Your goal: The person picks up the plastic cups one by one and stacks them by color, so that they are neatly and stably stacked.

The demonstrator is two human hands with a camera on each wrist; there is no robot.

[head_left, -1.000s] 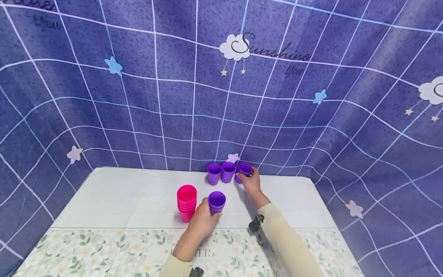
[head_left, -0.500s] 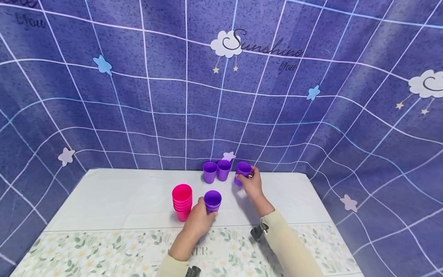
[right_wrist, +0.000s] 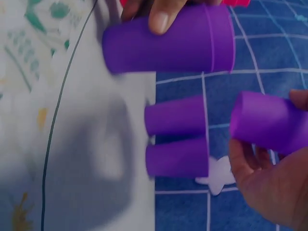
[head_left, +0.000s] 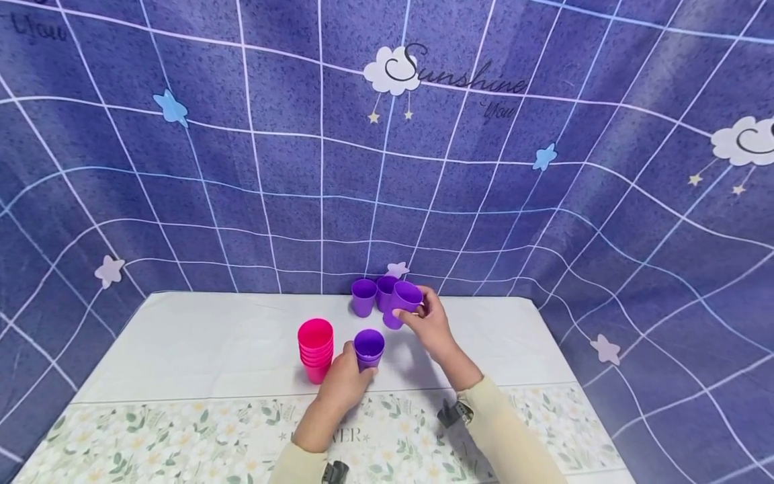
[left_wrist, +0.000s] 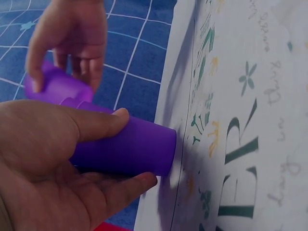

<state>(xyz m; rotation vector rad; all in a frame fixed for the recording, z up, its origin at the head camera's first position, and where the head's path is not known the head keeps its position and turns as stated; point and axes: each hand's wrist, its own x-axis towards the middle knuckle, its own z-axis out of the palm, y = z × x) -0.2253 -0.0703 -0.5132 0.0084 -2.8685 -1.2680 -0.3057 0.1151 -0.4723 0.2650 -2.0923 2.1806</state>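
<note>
On a white table (head_left: 199, 346), the left hand (head_left: 347, 380) clamps thumb and fingers around nested purple cups (head_left: 368, 346), apparently to steady them upright. Farther right, the right hand (head_left: 433, 329) grips a single purple cup (head_left: 406, 296), raised and tilted, by its sides, seemingly leaving the base free. Two standing purple cups (head_left: 363, 299) sit at the far edge. Left, a pink stack (head_left: 316, 353) nests several cups; the top one looks empty.

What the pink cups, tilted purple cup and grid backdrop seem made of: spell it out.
Pink cups: probably smooth plastic, given their thin, even rims and uniform color.
Tilted purple cup: likely plastic too, satin-looking, with a smooth, evenly colored wall.
Grid backdrop: perhaps matte printed fabric, from its wavy lines and soft folds; thin vinyl is possible.
</note>
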